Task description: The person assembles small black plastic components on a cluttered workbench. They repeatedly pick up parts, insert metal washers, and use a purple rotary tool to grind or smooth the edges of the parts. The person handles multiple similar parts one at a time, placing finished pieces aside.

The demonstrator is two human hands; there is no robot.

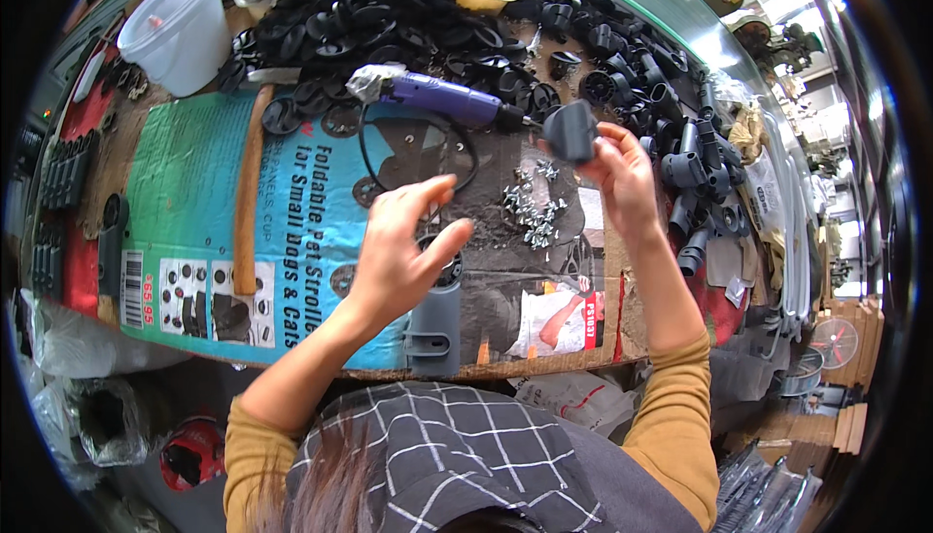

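My right hand (619,176) holds a dark grey plastic part (572,131) by its lower edge, beside the bit of a purple electric screwdriver (444,98) that lies across the cardboard. My left hand (408,249) is spread, thumb and fingers apart, over the top end of a grey plastic housing (435,329) at the near edge. Whether its hidden fingers touch the housing I cannot tell. Loose silver screws (536,205) lie in a pile between my hands. A hammer with a wooden handle (251,198) rests on the printed cardboard sheet (197,161) to the left.
Black round plastic caps (350,23) are heaped at the back, with a white bucket (175,37) to their left. Grey plastic fittings (689,168) crowd the right side. Assembled grey parts (69,172) stand in a row at the far left, and one grey housing (111,245) lies nearer.
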